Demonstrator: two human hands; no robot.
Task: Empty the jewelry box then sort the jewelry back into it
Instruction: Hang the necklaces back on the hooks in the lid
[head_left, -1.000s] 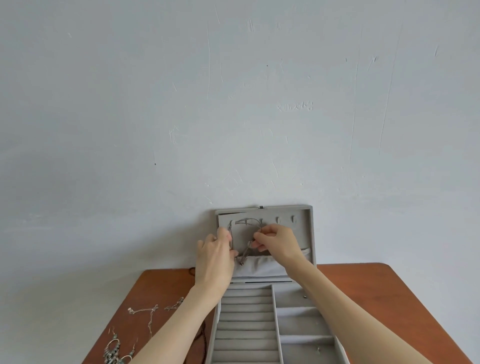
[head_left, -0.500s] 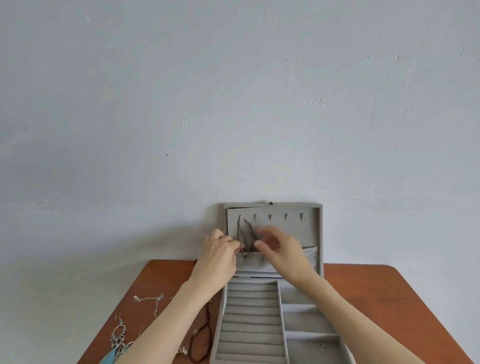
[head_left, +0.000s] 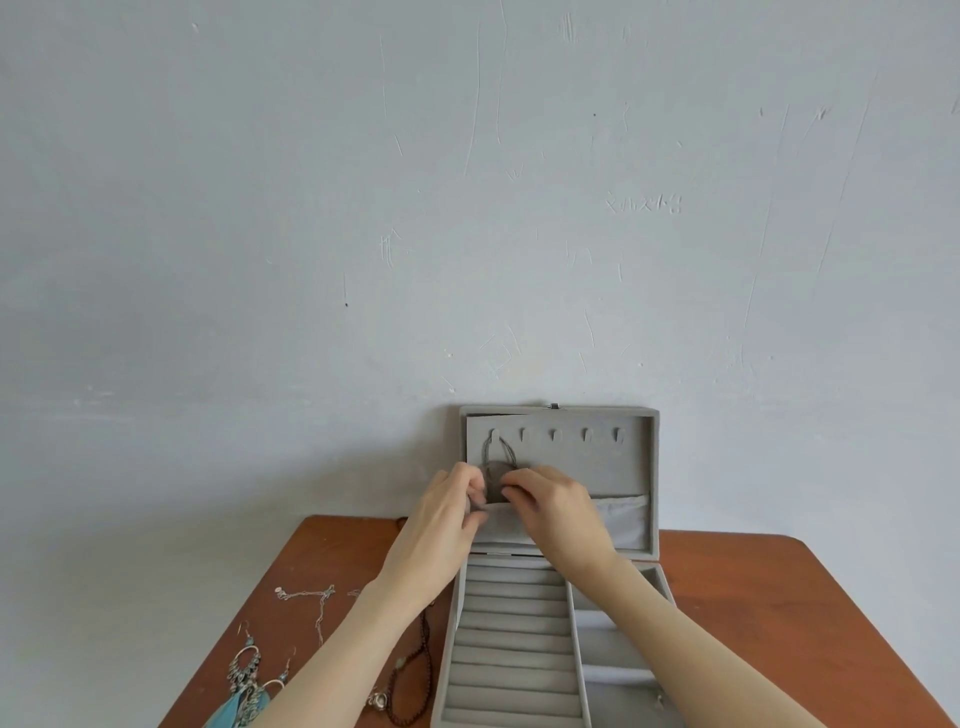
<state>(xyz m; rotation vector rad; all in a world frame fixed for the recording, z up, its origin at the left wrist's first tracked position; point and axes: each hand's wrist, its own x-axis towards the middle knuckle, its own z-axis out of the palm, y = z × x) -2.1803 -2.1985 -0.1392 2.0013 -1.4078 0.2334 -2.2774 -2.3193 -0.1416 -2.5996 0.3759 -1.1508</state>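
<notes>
Earrings with blue feathers lay far left of the hands on the brown worktop, beside a thin silver chain and a dark beaded bracelet under the left forearm. The left hand pinched the pocket edge of the grey jewelry box lid. Between both hands, a necklace hung from the leftmost hook. The right hand, fingers curled, gripped the necklace's lower end at the pocket.

Domestic room: scuffed pale painted wall behind a small reddish-brown wooden table strewn with jewelry.
</notes>
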